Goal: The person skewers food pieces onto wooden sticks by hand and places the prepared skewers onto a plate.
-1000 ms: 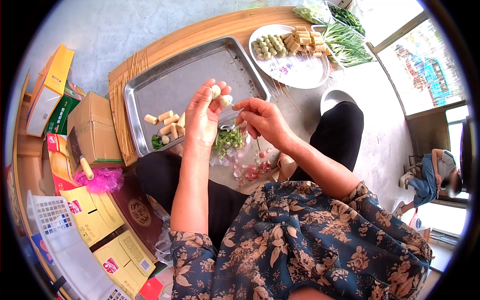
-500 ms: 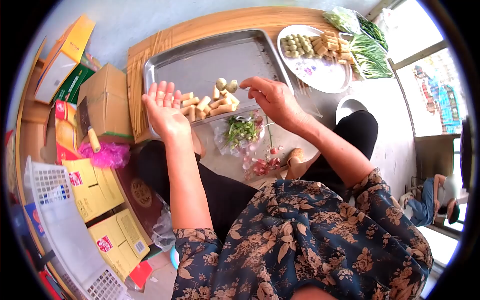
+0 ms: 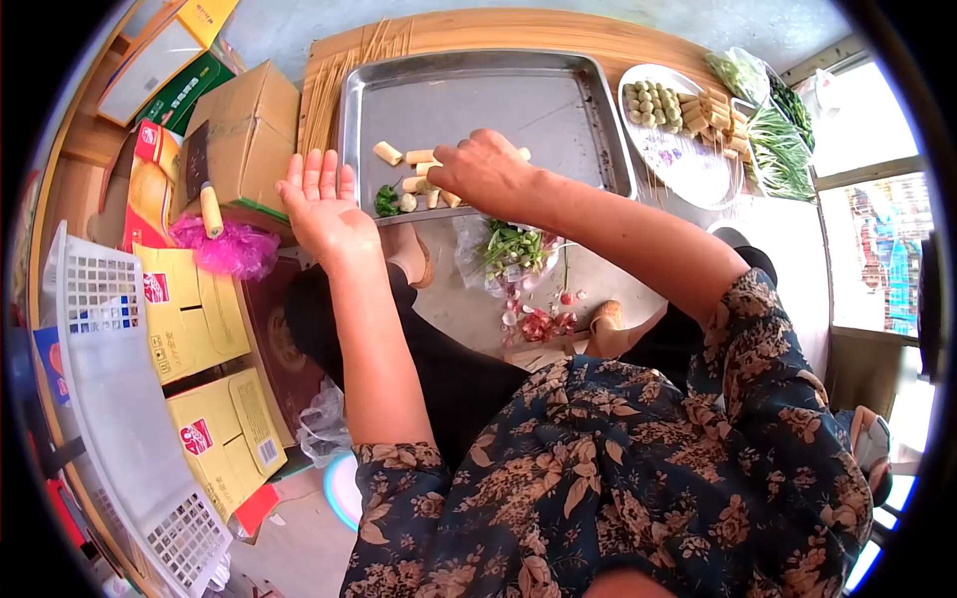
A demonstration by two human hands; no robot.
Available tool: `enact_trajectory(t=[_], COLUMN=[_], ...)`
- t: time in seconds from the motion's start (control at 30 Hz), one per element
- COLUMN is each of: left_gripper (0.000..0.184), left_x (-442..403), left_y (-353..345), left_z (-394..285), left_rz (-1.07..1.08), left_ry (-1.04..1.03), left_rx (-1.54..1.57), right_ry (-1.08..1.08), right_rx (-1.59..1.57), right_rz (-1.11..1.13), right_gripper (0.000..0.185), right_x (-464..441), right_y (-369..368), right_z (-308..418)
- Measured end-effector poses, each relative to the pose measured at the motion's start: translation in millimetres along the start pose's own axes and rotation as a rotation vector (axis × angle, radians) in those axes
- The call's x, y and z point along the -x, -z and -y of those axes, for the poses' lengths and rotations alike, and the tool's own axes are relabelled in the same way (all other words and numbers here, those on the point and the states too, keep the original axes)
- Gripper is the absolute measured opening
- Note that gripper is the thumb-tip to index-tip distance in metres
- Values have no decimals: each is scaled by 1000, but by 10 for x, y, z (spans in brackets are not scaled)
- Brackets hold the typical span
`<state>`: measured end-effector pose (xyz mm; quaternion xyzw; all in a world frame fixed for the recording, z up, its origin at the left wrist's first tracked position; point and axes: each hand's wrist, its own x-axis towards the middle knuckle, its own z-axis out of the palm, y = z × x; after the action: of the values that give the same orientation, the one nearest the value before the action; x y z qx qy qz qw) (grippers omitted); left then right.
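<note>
On my feed the big change was at the tray [image 3: 478, 100]: the right hand [image 3: 488, 174] had swung left over it, and the two pale balls that hung beside it half a second earlier had dropped out of sight. I took them to be behind or under that hand; couldn't confirm. So I read the balls as over the tray's near side, among the rolls [image 3: 387, 152], handled one-handed, since the left was out of it. A lone pale ball [image 3: 408, 202] lay by the greens [image 3: 387, 201] in the near left corner. Pose: right forearm [image 3: 638, 219] reached in from the right, back of the hand up, fingers curled over the rolls. Fingertips were masked, so I couldn't tell whether it gripped or had let go. The left hand [image 3: 334, 214] was released, palm up, holding nothing, just beside the tray's left edge, near the cardboard box [image 3: 249, 130]; left forearm [image 3: 374, 339] ran straight forward. The plate [image 3: 703, 184] sat right of the tray, well apart from both hands.
</note>
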<state>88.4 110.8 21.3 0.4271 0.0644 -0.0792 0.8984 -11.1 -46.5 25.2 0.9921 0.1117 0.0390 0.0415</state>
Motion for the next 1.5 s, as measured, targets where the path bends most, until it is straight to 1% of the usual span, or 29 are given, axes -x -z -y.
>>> enact_trajectory(t=[0.07,0.27,0.8,1.0,1.07,1.2,1.27,1.3,1.37,1.4,1.47,1.5], left_gripper=[51,51,54,54,54,53,53,52,51,49,47,46], left_x=[20,24,45,62,69,71,73,76,93,90,75,69], left_y=[-34,-40,-15,-15,-21,-28,-34,-34,-60,-61,-34,-33], left_z=[-27,-51,-28,-31,-30,-16,5,15,27,31,78,105], left_rz=[-29,-13,29,25,25,23,27,29,32,30,39,47], left_ry=[10,23,55,65,63,79,73,73,73,71,71,73], left_rx=[36,44,48,45,41,40,35,32,10,-7,-13,-22], right_ry=[32,36,45,65,106,91,57,55,-83,-85,-329,-352], right_rx=[35,96,161,165,190,188,71,69,-78,-73,-435,-611], right_rz=[45,164,207,225,252,241,182,178,4,2,-105,-264], right_gripper=[10,9,6,6,7,9,11,11,14,14,17,14], right_x=[-95,-242,-315,-366,-374,-363,-320,-277,-125,-47,127,210], right_y=[9,-3,-15,-26,-10,-201,-226,-237,-152,-109,5,-202], right_z=[23,101,145,191,224,255,223,193,90,55,-1,-62])
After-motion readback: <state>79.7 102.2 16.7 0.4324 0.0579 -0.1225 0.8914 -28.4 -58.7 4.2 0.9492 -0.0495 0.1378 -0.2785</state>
